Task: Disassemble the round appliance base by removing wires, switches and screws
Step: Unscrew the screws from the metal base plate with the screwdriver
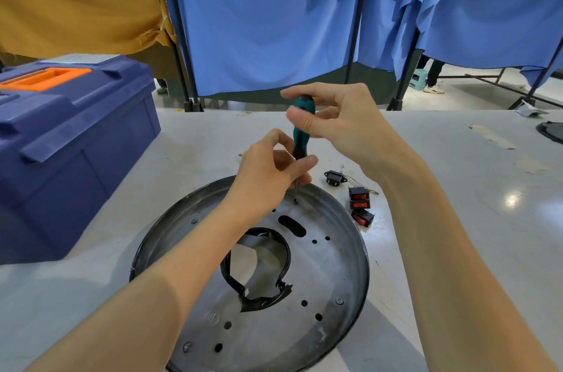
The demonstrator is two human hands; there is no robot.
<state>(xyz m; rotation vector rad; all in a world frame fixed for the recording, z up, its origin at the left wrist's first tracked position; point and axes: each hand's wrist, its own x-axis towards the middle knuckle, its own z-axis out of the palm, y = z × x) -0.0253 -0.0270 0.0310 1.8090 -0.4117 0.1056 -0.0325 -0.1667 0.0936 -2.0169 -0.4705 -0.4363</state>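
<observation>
Three switches [359,204], one socket [335,178], one screwdriver [300,140].

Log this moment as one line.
step: screw removal | left grip: pinches screwdriver shaft | right grip: holds handle | tip: on screw in base | beside base: three switches, socket

On your left, a dark blue toolbox [70,140] with an orange handle [45,77] sits on the pale table [457,189]. Past the table's far edge, blue curtains [274,21] hang on black poles [356,24], with a mustard cloth [76,6] to their left. Far right, under the curtains, you can see a small green stool [418,79] and what may be white shoes [434,89].
</observation>
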